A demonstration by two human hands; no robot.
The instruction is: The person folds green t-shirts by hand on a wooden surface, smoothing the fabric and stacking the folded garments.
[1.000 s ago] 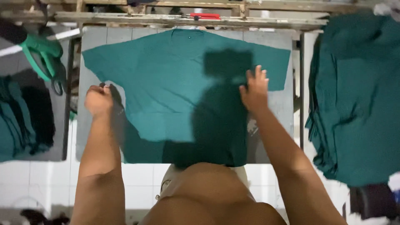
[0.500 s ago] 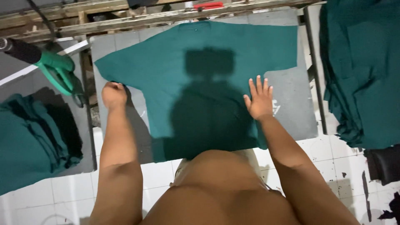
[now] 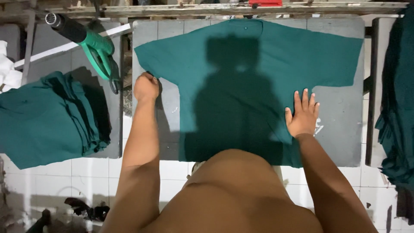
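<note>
Nearest to the camera are the bare chest and the two forearms of the person, above a white tiled floor [image 3: 86, 172]. The left hand [image 3: 146, 87] is a closed fist at the lower edge of one sleeve of the dark green short-sleeved cotton T-shirt [image 3: 258, 73]. Its grip is clenched and it seems to pinch the sleeve hem, though the fingers are hidden under the knuckles. The right hand [image 3: 302, 114] lies flat on the side hem with the fingers spread, so its grip is released and the palm only presses.

The T-shirt lies spread out on the grey flat counter [image 3: 340, 129], collar at the far side, with the shadow of the person across its middle. I judge the step in hand to be flattening the cloth. Any more pull at the sleeve asks the right palm to hold the cloth firm, so that the body of it does not slide or wrinkle.

On the left lies a folded stack of green garments [image 3: 47, 116], and beyond it a green and black heat gun [image 3: 92, 45]. On the right hangs another green cloth pile [image 3: 399, 108]. Farthest is a wooden rail [image 3: 215, 9].
</note>
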